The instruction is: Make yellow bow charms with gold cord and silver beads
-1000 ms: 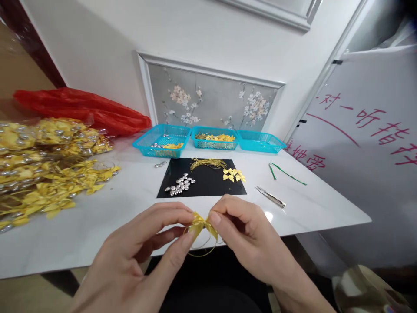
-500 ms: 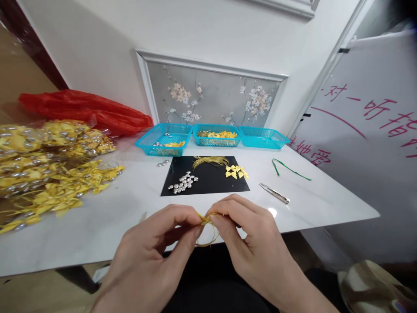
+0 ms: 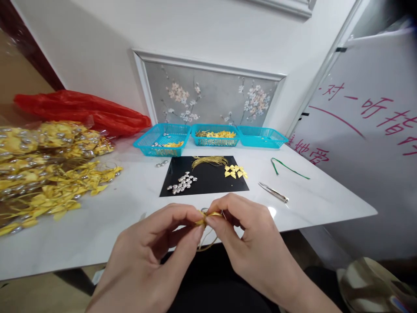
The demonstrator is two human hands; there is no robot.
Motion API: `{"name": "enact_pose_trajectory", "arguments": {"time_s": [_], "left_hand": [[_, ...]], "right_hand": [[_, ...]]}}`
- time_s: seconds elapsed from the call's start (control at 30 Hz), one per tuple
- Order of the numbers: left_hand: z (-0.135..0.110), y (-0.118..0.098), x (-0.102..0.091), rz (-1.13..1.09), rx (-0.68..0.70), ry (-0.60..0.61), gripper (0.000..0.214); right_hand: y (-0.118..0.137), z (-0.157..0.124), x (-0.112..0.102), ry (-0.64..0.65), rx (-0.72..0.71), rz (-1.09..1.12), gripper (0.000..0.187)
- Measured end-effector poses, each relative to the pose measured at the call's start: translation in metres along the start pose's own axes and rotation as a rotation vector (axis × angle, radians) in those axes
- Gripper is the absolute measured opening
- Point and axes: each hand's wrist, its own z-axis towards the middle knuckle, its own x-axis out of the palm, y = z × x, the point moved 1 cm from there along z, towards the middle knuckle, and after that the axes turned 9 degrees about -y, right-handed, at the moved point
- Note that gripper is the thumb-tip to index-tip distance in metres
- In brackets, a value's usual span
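Observation:
Fingertips together, my left hand [image 3: 154, 256] and my right hand [image 3: 250, 248] pinch a small yellow ribbon piece [image 3: 214, 214] between them, just above the table's front edge. A silver bead [image 3: 204, 210] peeks out behind the fingertips. Thin gold cord [image 3: 208, 248] loops down below the pinch. How cord, bead and ribbon join is hidden by the fingers. Beyond the hands lies a black mat [image 3: 208, 181]. It bears a cluster of silver beads [image 3: 182, 184], a bundle of gold cords [image 3: 209, 161] and several yellow ribbon leaves [image 3: 236, 171].
Thread snips [image 3: 273, 192] and a green string [image 3: 288, 167] lie to the right. Three blue baskets [image 3: 161, 152] line the wall, holding beads and yellow pieces. Finished-looking yellow beaded strands [image 3: 55, 191] heap at left before a red bag [image 3: 84, 111]. A whiteboard [image 3: 365, 182] stands right.
The yellow ribbon piece and a silver bead now show more above my fingertips. The cord loop hangs slightly lower. Both hands keep their pinch, and the view has shifted a little.

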Motion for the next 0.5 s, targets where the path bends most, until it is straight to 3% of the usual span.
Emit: {"name": "enact_pose_trajectory", "arguments": {"time_s": [0.2,0.33,0.5], "left_hand": [[0.010,-0.001,-0.001,-0.026,-0.027,0.018,0.009],[0.019,0.003,-0.002,-0.033,-0.107,0.005,0.003],[0.020,0.015,-0.005,-0.019,-0.232,-0.061,0.012]], "right_hand": [[0.000,0.005,0.001,-0.005,-0.038,-0.030,0.011],[0.001,0.010,-0.014,-0.013,0.014,0.063,0.014],[0.022,0.008,-0.036,-0.276,0.027,0.386,0.037]]}}
